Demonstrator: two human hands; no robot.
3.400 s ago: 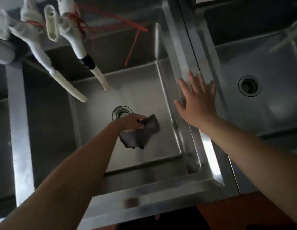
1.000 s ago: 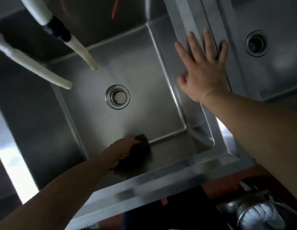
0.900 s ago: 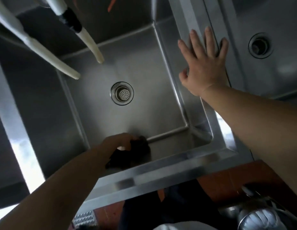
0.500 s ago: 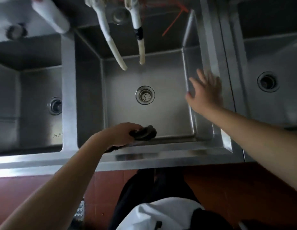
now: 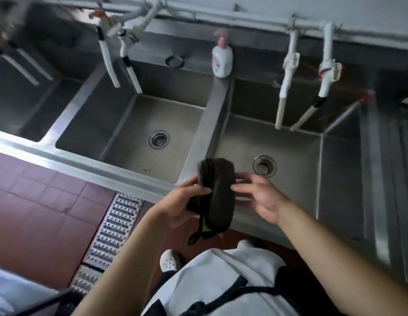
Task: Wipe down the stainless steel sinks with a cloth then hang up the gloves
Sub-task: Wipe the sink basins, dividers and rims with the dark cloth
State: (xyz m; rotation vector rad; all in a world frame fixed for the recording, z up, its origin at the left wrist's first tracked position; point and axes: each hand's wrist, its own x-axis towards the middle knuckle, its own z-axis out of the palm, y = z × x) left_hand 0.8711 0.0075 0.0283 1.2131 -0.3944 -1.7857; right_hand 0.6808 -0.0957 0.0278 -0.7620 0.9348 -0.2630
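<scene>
Long stainless steel sink unit (image 5: 121,176) runs left to right, several basins. Left-centre basin (image 5: 175,115) with drain (image 5: 159,139); right basin (image 5: 296,156) with drain (image 5: 264,166). Divider rim (image 5: 212,119) between them. White taps (image 5: 119,58) hang over left-centre basin, second pair of taps (image 5: 301,87) over right basin, all off a grey pipe (image 5: 221,17) along the far wall. White soap bottle (image 5: 222,57), pink pump, stands on far ledge at top of divider. Red tiled floor (image 5: 34,201) near left, metal floor grate (image 5: 114,226) beside it. Person's white top and dark apron straps at near edge, white shoe (image 5: 170,261) below.

Dark cloth (image 5: 217,190), folded and bunched, held in the air above near rim of the sink unit, in front of the divider. Left hand (image 5: 182,204) grips cloth's left side, thumb over it. Right hand (image 5: 263,197) on cloth's right side, fingertips (image 5: 238,189) touching it, fingers fairly straight, not wrapped around.
</scene>
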